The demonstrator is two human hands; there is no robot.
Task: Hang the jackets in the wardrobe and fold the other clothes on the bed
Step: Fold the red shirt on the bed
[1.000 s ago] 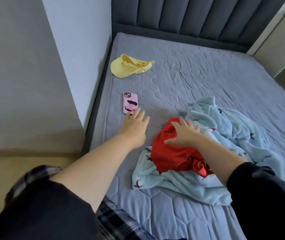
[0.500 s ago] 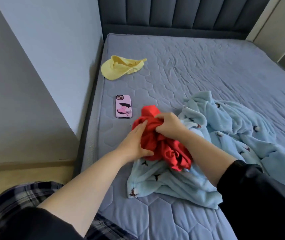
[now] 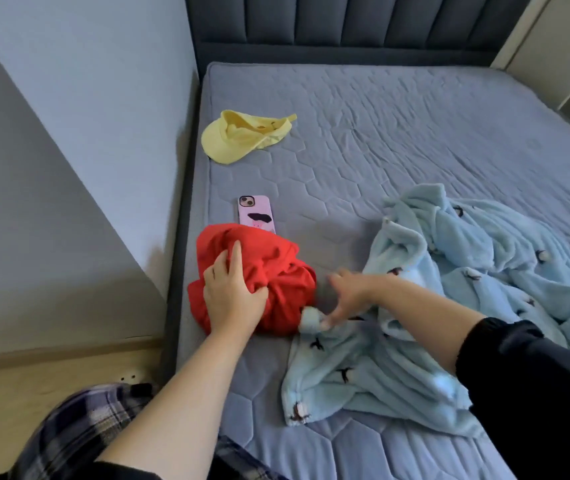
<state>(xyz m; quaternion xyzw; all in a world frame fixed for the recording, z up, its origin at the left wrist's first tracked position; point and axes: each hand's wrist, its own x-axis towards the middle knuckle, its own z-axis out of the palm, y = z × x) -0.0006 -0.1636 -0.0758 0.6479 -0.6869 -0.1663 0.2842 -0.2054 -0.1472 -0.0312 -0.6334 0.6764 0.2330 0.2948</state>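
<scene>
A bare grey-blue quilted mattress is seen from above, with a dark padded headboard at its far end and a pale wall along its left side. Near the left edge of the bed a crumpled red garment is bunched into a heap. The left hand is laid on the left part of that heap; its grip is partly closed, with the fingers curled into the red cloth and a fold gathered under the palm. The right hand is blurred; its grip is seen spread open, fingers apart, just right of the red garment, and its fingertips are at a rolled corner of a light blue fleece, though whether that corner is pinched cannot be told. The fleece, printed with small dark figures, is spread in rumpled folds over the right and near part of the bed, and its near-left corner lies touching the red heap. Just beyond the red garment a pink phone lies face down, its near end covered by the red cloth. Farther up the bed, near the left edge, a yellow cap is lying. Both forearms are bare, with black sleeves pushed up, and plaid cloth is seen at the lower left over a light wooden floor.
</scene>
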